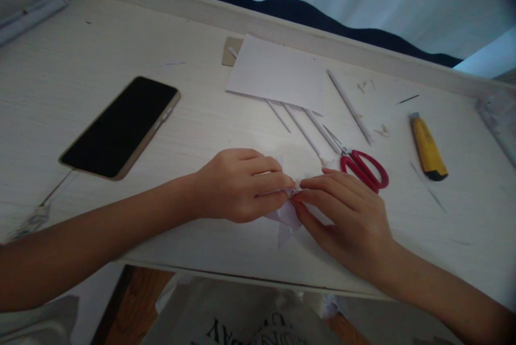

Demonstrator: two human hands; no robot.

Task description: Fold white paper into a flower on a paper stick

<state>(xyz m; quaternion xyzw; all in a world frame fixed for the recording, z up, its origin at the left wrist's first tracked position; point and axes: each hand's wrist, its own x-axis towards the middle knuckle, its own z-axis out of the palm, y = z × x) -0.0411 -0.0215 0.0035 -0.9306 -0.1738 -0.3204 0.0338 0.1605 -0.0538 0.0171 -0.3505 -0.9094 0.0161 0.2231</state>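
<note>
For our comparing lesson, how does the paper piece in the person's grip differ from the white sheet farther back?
The paper piece is creased and bent; the white sheet is smooth and nearly flat.
The paper piece is held in the left grip and right grip; the white sheet lies partly over white sticks.
The paper piece, partly hidden, shows less surface than the white sheet.
Both look white.

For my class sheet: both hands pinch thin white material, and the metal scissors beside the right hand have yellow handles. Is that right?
One mistake: the head view shows red-handled metal scissors, not yellow-handled, beside the right hand. That hand and the left hand do pinch thin white material.
</note>
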